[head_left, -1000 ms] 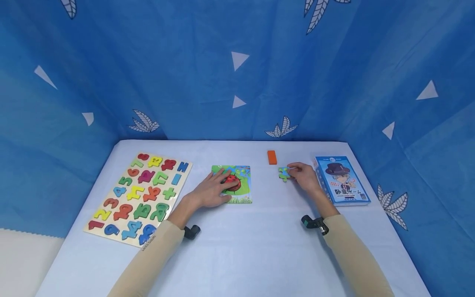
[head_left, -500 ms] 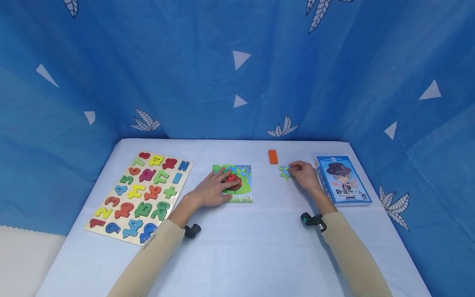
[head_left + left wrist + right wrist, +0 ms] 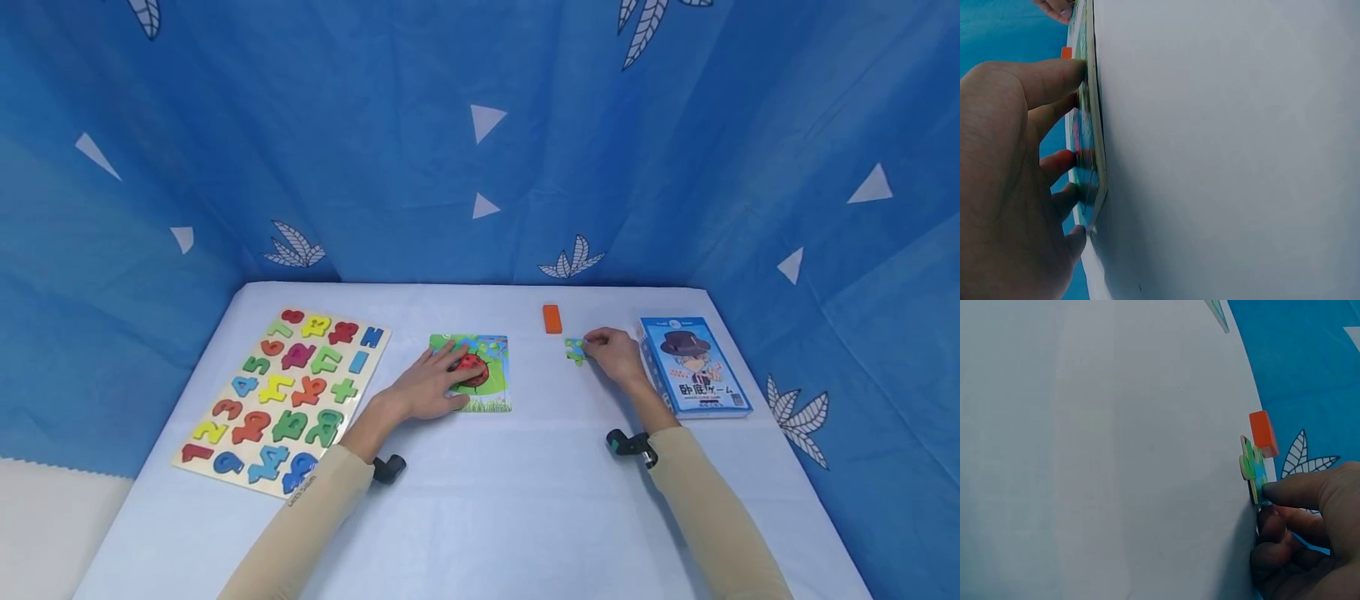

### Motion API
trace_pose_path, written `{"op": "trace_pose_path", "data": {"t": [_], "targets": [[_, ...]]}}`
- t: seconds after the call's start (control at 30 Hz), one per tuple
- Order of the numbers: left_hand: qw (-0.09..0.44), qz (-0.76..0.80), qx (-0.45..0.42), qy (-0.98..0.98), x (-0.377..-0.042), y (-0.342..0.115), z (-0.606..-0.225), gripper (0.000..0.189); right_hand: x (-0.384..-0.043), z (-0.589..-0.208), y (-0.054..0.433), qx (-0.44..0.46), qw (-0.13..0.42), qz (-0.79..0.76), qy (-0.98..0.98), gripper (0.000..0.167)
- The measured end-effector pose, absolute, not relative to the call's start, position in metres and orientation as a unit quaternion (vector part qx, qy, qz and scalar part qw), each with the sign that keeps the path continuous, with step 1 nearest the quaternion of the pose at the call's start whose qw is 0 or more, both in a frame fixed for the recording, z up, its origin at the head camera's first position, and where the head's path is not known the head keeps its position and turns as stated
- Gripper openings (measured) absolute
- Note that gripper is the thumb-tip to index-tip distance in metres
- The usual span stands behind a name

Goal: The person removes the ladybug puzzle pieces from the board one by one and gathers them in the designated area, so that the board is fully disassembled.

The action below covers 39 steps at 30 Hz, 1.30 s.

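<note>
A square ladybug jigsaw puzzle point(image 3: 491, 392) lies flat on the table. Across it rests my left hand point(image 3: 431, 385), fingers spread; in the left wrist view the fingertips point(image 3: 1067, 159) touch the puzzle board point(image 3: 1099, 144) from above. To the right, my right hand point(image 3: 617, 357) pinches a green and blue jigsaw piece point(image 3: 574, 350) by its right edge. The right wrist view shows thumb and fingers on that piece point(image 3: 1252, 464), which is slightly raised at the tabletop; whether it touches the cloth I cannot tell.
An orange block point(image 3: 552, 318) lies just behind the jigsaw piece. A blue game box point(image 3: 696, 367) stands beside my right hand. On the left is a wooden number board point(image 3: 255, 392), partly under my left forearm. A blue curtain point(image 3: 420, 150) encloses the white table point(image 3: 510, 517).
Both hands keep their places, the left on the puzzle and the right on the piece. The piece tilts slightly in the right fingers; the whole head view shifts a little.
</note>
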<state>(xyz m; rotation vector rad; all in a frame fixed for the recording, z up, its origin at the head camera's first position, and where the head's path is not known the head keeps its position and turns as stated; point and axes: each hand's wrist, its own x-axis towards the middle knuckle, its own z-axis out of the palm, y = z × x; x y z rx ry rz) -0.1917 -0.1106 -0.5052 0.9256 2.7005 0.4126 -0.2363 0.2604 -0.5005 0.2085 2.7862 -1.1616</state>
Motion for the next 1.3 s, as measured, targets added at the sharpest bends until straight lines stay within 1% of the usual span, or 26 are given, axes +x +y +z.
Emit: {"op": "trace_pose_path", "data": {"t": [0.17, 0.6, 1.3], "targets": [[0.132, 0.142, 0.318, 0.928, -0.1909, -0.1107, -0.5047, 0.058, -0.2369, -0.5014, 0.2603, 0.076, 0.063, -0.385, 0.918, 0.031], [0.131, 0.147, 0.315, 0.928, -0.1901, -0.1109, -0.5026, 0.058, -0.2371, -0.5027, 0.2570, 0.082, 0.053, -0.368, 0.925, 0.028], [0.132, 0.157, 0.319, 0.925, -0.1897, -0.1115, -0.5041, 0.058, -0.2361, -0.5030, 0.2589, 0.071, 0.052, -0.354, 0.931, 0.028]]}}
